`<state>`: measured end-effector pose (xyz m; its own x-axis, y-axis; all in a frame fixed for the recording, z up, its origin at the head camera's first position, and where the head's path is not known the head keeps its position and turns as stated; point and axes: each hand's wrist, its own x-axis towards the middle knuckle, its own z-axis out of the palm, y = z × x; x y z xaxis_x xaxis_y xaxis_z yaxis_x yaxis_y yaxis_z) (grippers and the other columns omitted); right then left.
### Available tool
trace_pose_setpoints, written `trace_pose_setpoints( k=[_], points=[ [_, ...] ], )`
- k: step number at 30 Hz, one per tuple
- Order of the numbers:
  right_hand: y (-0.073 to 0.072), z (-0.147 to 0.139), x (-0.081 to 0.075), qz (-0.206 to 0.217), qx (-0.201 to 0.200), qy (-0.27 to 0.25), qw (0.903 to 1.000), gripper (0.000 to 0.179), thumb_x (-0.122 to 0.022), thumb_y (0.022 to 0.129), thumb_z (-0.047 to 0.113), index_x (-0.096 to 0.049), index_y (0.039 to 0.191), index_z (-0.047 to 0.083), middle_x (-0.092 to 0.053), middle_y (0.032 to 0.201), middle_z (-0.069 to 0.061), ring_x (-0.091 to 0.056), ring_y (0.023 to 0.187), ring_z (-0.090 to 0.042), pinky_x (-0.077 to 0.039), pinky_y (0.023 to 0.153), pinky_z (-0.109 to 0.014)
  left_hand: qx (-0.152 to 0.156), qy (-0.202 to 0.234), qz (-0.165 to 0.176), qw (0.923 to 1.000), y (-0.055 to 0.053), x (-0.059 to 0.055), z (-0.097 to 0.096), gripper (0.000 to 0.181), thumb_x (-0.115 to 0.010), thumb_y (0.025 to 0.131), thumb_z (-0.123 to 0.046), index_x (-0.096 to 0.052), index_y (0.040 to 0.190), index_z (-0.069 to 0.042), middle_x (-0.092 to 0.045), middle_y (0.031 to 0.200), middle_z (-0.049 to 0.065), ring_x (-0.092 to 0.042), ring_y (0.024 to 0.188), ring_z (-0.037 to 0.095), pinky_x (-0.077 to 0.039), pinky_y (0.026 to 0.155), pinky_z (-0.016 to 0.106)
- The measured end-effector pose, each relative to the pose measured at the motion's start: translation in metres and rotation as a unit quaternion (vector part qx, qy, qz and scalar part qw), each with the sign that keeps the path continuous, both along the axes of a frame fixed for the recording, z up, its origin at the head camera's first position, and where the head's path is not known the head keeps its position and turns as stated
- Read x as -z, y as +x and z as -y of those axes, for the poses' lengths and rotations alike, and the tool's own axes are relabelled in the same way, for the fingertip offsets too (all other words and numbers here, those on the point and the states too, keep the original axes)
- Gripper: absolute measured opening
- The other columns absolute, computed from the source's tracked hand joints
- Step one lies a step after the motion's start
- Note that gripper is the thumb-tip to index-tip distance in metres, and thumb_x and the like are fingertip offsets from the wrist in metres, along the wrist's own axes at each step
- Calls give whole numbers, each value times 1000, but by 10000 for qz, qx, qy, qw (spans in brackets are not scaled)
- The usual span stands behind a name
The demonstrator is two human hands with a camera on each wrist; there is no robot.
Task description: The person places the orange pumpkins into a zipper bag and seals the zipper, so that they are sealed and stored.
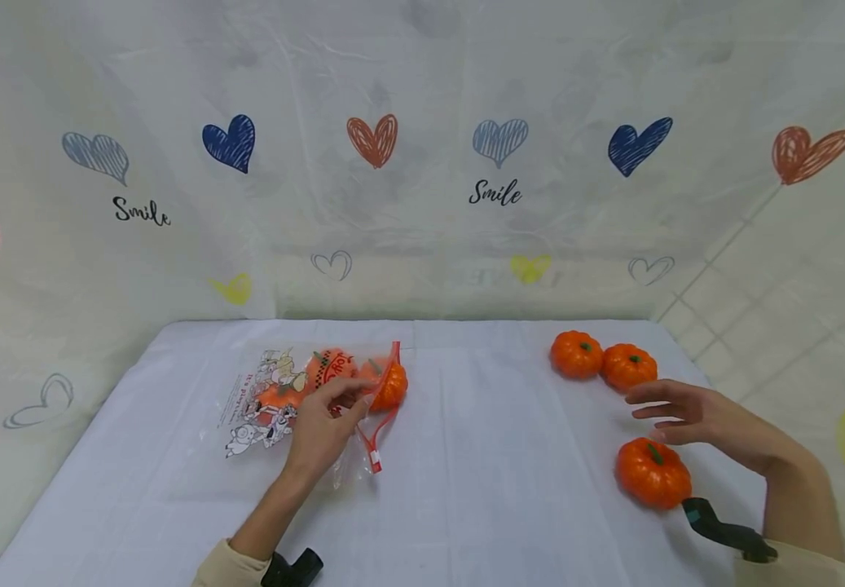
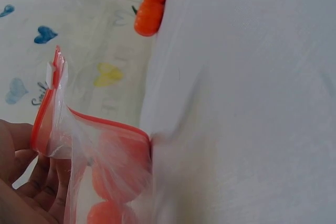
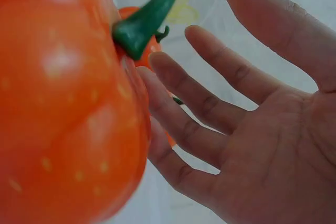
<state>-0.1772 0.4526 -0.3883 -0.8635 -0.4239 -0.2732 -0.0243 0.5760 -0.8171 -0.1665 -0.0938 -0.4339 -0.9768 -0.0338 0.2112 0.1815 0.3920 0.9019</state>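
A clear zip bag [image 1: 257, 408] with a red slider seal [image 1: 373, 456] and printed cartoon figures lies on the left of the table. My left hand [image 1: 323, 428] pinches the rim of its mouth, which gapes to the right. Inside are several orange toy pumpkins, one of them [image 1: 395, 387] close to the mouth. On the right side my right hand [image 1: 697, 416] hovers with fingers extended, holding nothing. Just below it sits a toy pumpkin [image 1: 653, 473] with a green stem; in the right wrist view this pumpkin [image 3: 68, 114] looms beside the fingertips [image 3: 157, 61].
Two more toy pumpkins, one [image 1: 576, 355] left of the other [image 1: 629, 367], sit side by side near the back right edge. A white cloth covers the table [image 1: 495, 456]. Behind it hangs a pale curtain [image 1: 422, 212] with hearts and "Smile" lettering.
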Motion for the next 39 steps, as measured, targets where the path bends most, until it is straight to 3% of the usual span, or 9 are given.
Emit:
trace_pose_setpoints(
  k=[7,13,15,20,22,25,29,32,39],
  points=[
    [5,-19,6,444,-235,45,9987,57,-57,104,18,-37,156,4,-60,143,21,-60,123,9,-56,91,-25,-12,-30,42,10000,1,1,0,23,-71,98,-14,-78,118,-21,-73,104,2,-60,95,17,-51,75,17],
    [7,-30,12,827,-459,206,9953,59,-58,103,20,-39,156,5,-60,146,17,-60,122,10,-54,90,-23,-9,-1,49,10000,-1,1,-1,22,-71,98,-14,-78,118,-21,-73,106,2,-60,96,16,-51,75,18],
    [8,-33,14,917,-495,280,9942,59,-59,102,21,-40,156,6,-60,145,19,-58,122,10,-55,93,-30,-27,3,72,10000,-1,1,-1,22,-71,97,-14,-78,117,-21,-73,106,2,-60,96,17,-51,74,18],
    [9,-37,20,1224,-458,376,9907,62,-61,99,24,-42,156,11,-57,139,29,-54,135,-25,-55,95,-51,-58,7,94,9999,-1,1,-2,23,-72,97,-13,-78,117,-22,-73,106,2,-61,96,18,-52,74,18],
    [9,-38,21,1297,-514,322,9897,62,-61,99,23,-41,157,12,-56,140,30,-49,138,-36,-54,95,-50,-70,2,95,9999,-1,1,-2,23,-72,96,-13,-78,117,-22,-73,105,2,-61,96,18,-52,74,18],
    [9,-37,23,1348,-640,228,9885,62,-59,100,21,-40,158,15,-56,144,29,-52,138,-16,-54,94,-39,-81,-5,100,9999,-1,1,-1,23,-72,96,-14,-78,117,-23,-72,105,1,-61,96,19,-52,75,18],
    [7,-33,24,1271,-786,164,9886,61,-59,100,19,-41,158,14,-56,146,28,-50,121,17,-53,94,-35,-74,-13,81,9999,-1,1,-1,23,-72,96,-14,-78,117,-23,-72,105,1,-61,96,18,-52,77,17],
    [5,-27,23,1215,-858,132,9888,62,-61,99,18,-41,158,14,-55,145,28,-50,120,17,-51,95,-40,-67,-39,52,10000,-1,1,-1,23,-72,97,-14,-78,117,-23,-72,106,1,-61,96,18,-52,77,17],
    [-2,-12,23,1148,-975,147,9885,64,-63,97,19,-43,157,15,-56,149,19,-53,125,9,-52,95,-36,-103,-46,74,9999,-1,1,0,22,-72,97,-15,-78,116,-24,-72,106,0,-61,96,18,-52,77,17]
  ],
)
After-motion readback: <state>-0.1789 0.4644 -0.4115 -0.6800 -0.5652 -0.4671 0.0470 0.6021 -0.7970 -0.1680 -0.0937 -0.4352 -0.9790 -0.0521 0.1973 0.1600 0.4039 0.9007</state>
